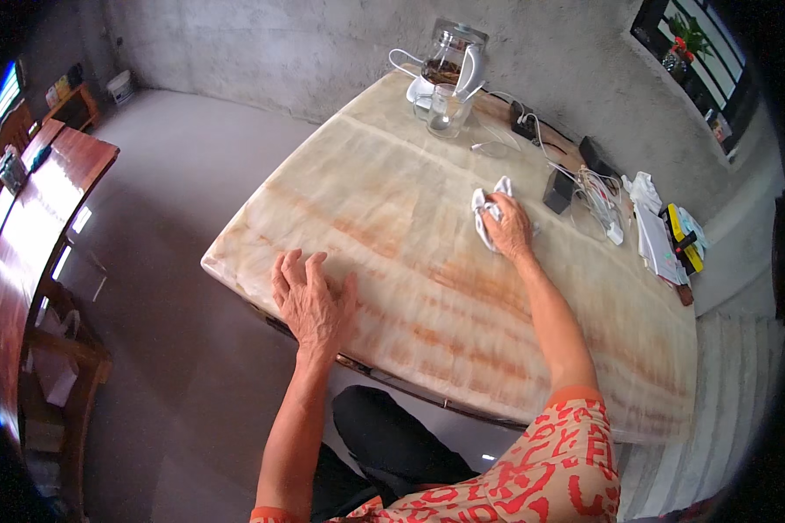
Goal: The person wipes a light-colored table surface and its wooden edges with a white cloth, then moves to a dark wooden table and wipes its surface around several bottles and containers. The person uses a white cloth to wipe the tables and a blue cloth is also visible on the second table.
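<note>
A glossy stone-look table [384, 200], cream with orange-brown streaks, spreads out before me. Toward its far right side, my right hand [508, 228] presses a crumpled white-and-grey cloth [482, 218] against the surface, fingers closed over it. My left hand [312, 301] is at the near left edge of the tabletop, fingers spread and slightly bent, with nothing in it. Beyond the cloth stand a clear glass mug [446, 113] and a glass kettle [445, 65] with dark contents and a white handle.
Cables and a white power strip [615, 228] lie along the wall side, beside a dark box [558, 190]. Papers [658, 244] and a yellow-and-black package [685, 240] sit at the right edge. A long reddish wooden table [39, 218] stands at left across the grey floor [183, 261].
</note>
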Tool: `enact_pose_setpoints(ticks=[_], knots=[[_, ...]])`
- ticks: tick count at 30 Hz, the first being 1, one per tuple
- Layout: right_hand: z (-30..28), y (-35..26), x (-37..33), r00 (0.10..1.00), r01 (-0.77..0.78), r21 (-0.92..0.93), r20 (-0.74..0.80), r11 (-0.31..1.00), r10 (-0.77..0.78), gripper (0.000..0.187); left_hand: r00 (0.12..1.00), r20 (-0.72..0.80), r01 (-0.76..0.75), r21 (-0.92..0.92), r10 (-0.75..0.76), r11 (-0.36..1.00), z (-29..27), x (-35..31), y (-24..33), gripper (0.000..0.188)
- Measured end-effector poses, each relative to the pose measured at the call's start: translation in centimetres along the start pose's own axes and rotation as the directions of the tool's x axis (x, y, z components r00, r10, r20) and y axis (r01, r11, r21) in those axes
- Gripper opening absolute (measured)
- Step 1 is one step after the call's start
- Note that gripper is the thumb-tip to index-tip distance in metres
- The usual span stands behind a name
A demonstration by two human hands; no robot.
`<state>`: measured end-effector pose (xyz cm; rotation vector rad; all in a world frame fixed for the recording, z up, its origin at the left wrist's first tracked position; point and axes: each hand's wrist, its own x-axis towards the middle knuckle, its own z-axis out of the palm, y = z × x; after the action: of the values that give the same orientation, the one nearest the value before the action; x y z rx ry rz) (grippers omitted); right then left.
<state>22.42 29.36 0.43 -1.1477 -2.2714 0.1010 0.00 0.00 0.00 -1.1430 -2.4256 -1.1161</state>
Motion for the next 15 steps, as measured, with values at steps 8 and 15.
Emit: enact_pose_setpoints(ticks=[8,15], knots=[[0.4,3.4,6.3,0.924,-0.380,-0.163,-0.103,0.910,0.368,0.044,1.000,-0.001,-0.010,0.007,0.010,1.000,-0.8,0.4,0.5,0.040],[2.1,-0.7,5.5,0.994,-0.113,-0.032,0.011,0.993,0.113,0.041,0.999,0.027,-0.021,0.003,0.021,1.000,-1.1,0.6,0.8,0.040]])
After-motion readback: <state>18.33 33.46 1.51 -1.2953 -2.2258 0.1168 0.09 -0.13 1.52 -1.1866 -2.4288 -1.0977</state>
